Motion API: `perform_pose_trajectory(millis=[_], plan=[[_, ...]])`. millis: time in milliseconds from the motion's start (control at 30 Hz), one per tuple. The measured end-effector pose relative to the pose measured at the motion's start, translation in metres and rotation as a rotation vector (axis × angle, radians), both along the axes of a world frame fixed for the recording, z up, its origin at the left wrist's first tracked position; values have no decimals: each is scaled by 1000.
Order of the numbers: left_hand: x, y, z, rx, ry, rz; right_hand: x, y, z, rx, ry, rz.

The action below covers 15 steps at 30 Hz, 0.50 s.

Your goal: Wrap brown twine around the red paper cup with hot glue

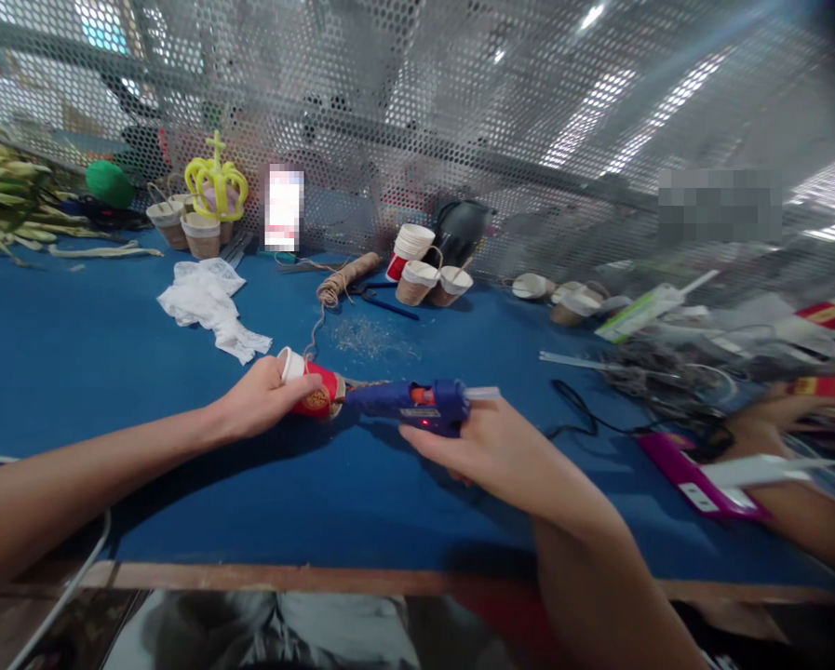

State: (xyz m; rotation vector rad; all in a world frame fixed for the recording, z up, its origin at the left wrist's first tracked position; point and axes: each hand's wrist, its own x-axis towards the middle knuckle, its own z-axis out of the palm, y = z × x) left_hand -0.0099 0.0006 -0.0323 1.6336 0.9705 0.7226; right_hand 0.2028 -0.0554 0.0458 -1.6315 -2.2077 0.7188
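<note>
My left hand (267, 395) is wrapped round a red paper cup (328, 383) that lies on its side, its white rim turned left. Brown twine (316, 328) runs from the cup up to a twine-wound roll (347, 277). In my right hand (491, 447) is a blue glue gun (441, 407) with a small red light lit and a clear glue stick poking out of its back. The nozzle points left and meets the cup's base end; whether they touch I cannot tell. My right fingers close about the handle, partly hidden behind it.
A crumpled white cloth (211, 302) lies at left. Twine-wrapped cups (417, 282) and a cup stack (412, 244) stand behind. A yellow crown (214, 186) is at the back left. On the right are a purple power strip (703, 479), a tangle of cords (658, 381) and another person's arm (794, 484).
</note>
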Motion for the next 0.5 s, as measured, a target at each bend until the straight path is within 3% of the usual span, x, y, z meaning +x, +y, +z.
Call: perform_pose_trajectory(millis=[500], plan=[[-1, -4, -2, 230, 175, 30, 2, 5, -4, -48, 27, -147]])
